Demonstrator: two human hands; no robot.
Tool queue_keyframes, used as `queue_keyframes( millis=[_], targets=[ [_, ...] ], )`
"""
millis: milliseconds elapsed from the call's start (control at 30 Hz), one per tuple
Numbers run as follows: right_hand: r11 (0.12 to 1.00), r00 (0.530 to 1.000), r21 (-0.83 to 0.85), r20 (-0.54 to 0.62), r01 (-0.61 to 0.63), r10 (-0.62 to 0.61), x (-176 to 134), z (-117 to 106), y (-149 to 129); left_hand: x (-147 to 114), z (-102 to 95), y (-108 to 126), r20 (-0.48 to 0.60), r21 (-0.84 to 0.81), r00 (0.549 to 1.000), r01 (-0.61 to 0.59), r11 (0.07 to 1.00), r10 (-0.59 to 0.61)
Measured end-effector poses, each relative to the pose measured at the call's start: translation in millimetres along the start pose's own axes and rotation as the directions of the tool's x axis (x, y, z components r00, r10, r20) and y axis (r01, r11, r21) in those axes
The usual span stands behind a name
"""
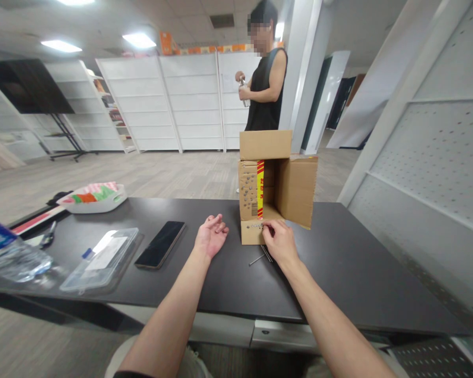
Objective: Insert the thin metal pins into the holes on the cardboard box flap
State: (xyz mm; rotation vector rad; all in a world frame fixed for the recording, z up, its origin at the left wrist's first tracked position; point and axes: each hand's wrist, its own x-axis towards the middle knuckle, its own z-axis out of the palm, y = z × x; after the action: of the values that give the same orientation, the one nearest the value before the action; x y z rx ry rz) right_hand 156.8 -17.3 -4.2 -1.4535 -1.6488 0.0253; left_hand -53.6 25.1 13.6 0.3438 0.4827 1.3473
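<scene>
A cardboard box (295, 189) stands upright on the dark table with its flaps folded out. Small round metal heads dot its left flap (247, 191), and a short row of them runs along the lower flap (252, 234). My right hand (280, 240) is at the right end of that row, thumb and fingers pinched together against the cardboard; what they hold is hidden. Below the flap lie several long thin nails or screws (256, 259), partly beside my right hand. My left hand (213, 234) rests palm up left of the box, fingers loosely curled, nothing visible in it.
A black phone (160, 244), a clear plastic case (102, 260) and a water bottle (13, 254) lie on the left of the table (358, 262). Behind them is a white basket (98, 205) with colourful packets. A person (266, 79) stands beyond the box holding a bottle.
</scene>
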Motion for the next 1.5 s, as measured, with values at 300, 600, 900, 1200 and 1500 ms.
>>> queue_keyframes(
  millis=[300,600,900,1200,1500],
  targets=[
    [1.0,1.0,-0.002,0.005,-0.004,0.004,-0.1,-0.7,0.3,-0.4,0.9,0.1,0.005,0.02,1.0,-0.007,1.0,0.007],
    [1.0,1.0,-0.003,0.008,-0.008,0.008,0.1,-0.3,0.3,-0.1,0.5,-0.2,0.002,0.005,1.0,-0.002,1.0,0.002],
    [1.0,1.0,0.009,0.002,-0.007,0.007,-0.1,-0.8,-2.0,-0.1,0.6,-0.3,-0.011,0.005,1.0,-0.005,1.0,0.005],
    [1.0,1.0,0.001,0.016,-0.009,0.009,-0.4,-1.0,-0.2,1.9,-2.2,-0.7,0.006,0.001,1.0,0.001,1.0,-0.001],
    [1.0,1.0,0.025,0.007,-0.015,0.015,-0.4,-2.2,-3.5,1.6,-1.7,-0.6,0.003,-0.014,1.0,0.008,1.0,-0.008]
  ],
)
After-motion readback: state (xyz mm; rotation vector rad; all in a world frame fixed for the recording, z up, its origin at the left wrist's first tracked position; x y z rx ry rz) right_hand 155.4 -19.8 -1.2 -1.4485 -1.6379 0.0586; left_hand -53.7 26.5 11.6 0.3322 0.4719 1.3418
